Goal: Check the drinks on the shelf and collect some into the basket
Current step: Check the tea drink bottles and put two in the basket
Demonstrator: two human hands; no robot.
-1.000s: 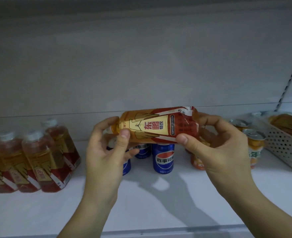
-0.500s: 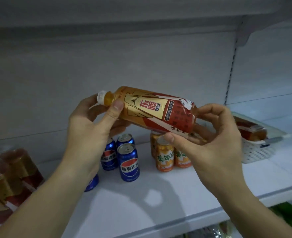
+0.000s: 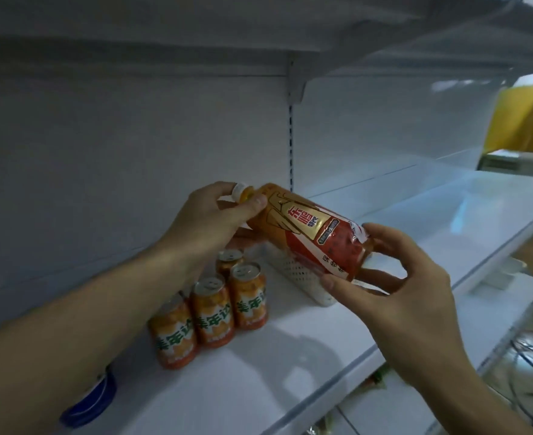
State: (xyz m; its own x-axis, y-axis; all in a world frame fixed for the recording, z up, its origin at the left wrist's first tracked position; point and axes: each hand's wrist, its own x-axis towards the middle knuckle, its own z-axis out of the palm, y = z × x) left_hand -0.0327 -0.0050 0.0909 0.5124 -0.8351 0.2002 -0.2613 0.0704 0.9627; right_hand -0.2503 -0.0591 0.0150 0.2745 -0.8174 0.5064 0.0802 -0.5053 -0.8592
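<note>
The basket [image 3: 303, 274] sits mostly behind the tilted bottle [image 3: 309, 233], so its contents can't be made out. The left forearm [image 3: 80, 315] covers most of a blue can [image 3: 92, 400], its label unreadable. The rearmost orange can [image 3: 227, 257] shows little beyond its top. Both forearms run off the bottom edge.

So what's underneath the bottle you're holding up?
Below the bottle, held in the left hand and right hand, the white basket sits on the shelf, right of the orange cans. Its contents are covered by the bottle.
</note>
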